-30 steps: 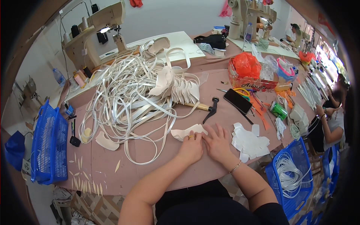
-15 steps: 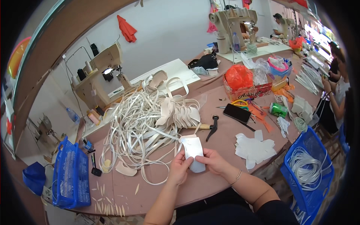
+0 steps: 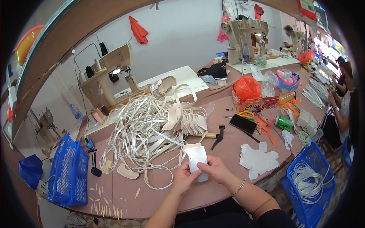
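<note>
Between my hands is a white leather-like piece (image 3: 197, 155), held upright near the table's front edge with a beige edge showing at its top. My left hand (image 3: 184, 178) grips its lower left side, and my right hand (image 3: 216, 170) pinches the right side, thumb across the front. A white strap runs toward the piece from a tangled heap of white straps (image 3: 138, 131); whether they are joined is hidden by my fingers. Beyond my hands lie stacked beige pieces (image 3: 194, 124) and a hammer (image 3: 218, 138) with a black head and wooden handle.
On the right are a black phone (image 3: 243, 124), flat white pieces (image 3: 259, 159), a green can (image 3: 283, 122) and a red box (image 3: 255, 103) of plastic bags. Blue baskets (image 3: 73, 178) (image 3: 313, 207) flank the table. Sewing machines (image 3: 100, 81) stand behind; people sit at far right.
The white piece tilts a little differently and sits slightly lower in the picture. My right thumb has moved up along it. The whole view has shifted slightly.
</note>
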Available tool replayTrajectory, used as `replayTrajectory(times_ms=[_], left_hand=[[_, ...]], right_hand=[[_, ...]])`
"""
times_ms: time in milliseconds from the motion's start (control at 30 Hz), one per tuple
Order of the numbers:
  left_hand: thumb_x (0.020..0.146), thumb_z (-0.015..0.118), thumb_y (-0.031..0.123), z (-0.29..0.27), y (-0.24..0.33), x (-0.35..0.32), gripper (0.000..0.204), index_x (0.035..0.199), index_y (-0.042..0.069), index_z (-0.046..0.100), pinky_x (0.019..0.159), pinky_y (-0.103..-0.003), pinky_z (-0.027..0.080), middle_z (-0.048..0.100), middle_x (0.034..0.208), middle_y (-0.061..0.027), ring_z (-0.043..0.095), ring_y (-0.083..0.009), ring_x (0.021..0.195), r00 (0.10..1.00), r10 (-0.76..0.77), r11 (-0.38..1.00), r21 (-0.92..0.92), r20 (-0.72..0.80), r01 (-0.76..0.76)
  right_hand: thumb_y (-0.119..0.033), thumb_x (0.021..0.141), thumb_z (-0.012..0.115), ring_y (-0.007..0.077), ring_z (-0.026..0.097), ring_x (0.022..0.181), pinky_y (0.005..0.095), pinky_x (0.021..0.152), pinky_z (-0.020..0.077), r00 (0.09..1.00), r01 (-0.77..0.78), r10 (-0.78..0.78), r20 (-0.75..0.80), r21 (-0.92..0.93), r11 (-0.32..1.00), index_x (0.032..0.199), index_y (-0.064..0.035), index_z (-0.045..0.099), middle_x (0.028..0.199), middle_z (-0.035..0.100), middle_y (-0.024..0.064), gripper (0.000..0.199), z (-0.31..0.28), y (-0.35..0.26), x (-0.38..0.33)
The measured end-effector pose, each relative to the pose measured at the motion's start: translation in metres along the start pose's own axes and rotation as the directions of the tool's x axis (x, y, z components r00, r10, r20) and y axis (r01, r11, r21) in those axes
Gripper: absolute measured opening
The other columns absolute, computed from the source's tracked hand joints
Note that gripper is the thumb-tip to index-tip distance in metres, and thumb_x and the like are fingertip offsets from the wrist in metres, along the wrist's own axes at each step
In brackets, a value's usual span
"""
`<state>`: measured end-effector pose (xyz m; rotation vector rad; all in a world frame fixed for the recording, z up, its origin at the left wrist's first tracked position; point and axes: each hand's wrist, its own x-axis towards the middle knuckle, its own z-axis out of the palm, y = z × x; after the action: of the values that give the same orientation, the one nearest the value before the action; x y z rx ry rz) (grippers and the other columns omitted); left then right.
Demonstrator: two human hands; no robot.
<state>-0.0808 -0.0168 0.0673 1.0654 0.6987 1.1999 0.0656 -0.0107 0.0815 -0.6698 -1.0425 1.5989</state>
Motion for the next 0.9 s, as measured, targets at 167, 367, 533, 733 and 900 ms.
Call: replayTrajectory(times_ms=[167,367,533,733,900], left_hand=[[0.077,0.062,-0.002,0.019,-0.010,-0.002,0.040,0.114,0.000,0.046,0.085,-0.027,0.045,0.055,0.105,-0.0075,0.055,-0.0141,0.097,1.000,0.023,0.999,0.038,-0.021,-0.022],[0.077,0.063,-0.001,0.009,-0.010,-0.004,0.044,0.116,0.000,0.044,0.086,-0.028,0.044,0.053,0.110,-0.0087,0.054,-0.0141,0.098,1.000,-0.017,0.989,0.150,0.024,0.013],[0.076,0.064,0.001,0.010,-0.009,-0.007,0.039,0.112,0.001,0.047,0.086,-0.028,0.044,0.055,0.109,-0.0089,0.054,-0.0134,0.099,0.986,-0.165,0.968,0.195,0.025,0.157],[0.079,0.059,-0.001,-0.010,-0.010,-0.008,0.034,0.111,0.003,0.048,0.086,-0.030,0.046,0.056,0.107,-0.0073,0.055,-0.0156,0.099,0.991,-0.091,0.990,-0.119,-0.103,0.078],[0.079,0.060,0.000,-0.002,-0.011,-0.013,0.037,0.114,0.003,0.047,0.086,-0.029,0.045,0.055,0.108,-0.0068,0.054,-0.0149,0.099,0.991,-0.074,0.990,-0.131,-0.111,0.059]], right_hand=[[-0.020,0.085,0.058,0.0064,0.055,0.067,0.0226,0.058,0.0457,0.938,0.141,-0.210,-0.277,-0.251,0.958,0.091,0.0018,0.062,0.078,0.063,0.0042,0.023,0.010,0.004,0.000],[-0.024,0.082,0.060,0.0086,0.055,0.058,0.0253,0.052,0.0441,0.959,0.023,-0.127,-0.255,-0.374,0.927,0.084,0.0023,0.064,0.068,0.063,0.0060,0.027,-0.003,0.014,0.014],[-0.030,0.081,0.060,0.0110,0.055,0.055,0.0270,0.050,0.0439,0.947,-0.058,-0.106,-0.302,-0.486,0.872,0.081,0.0019,0.064,0.067,0.063,0.0064,0.032,-0.002,0.007,0.030],[-0.028,0.087,0.055,0.0067,0.053,0.060,0.0233,0.051,0.0434,0.977,-0.212,0.212,0.010,0.025,0.977,0.085,-0.0026,0.059,0.073,0.059,0.0015,0.025,-0.011,0.030,0.019],[-0.015,0.084,0.060,0.0063,0.052,0.062,0.0198,0.053,0.0434,0.995,-0.025,0.027,-0.094,0.023,0.999,0.079,-0.0030,0.057,0.072,0.059,0.0025,0.013,0.002,0.023,0.005]])
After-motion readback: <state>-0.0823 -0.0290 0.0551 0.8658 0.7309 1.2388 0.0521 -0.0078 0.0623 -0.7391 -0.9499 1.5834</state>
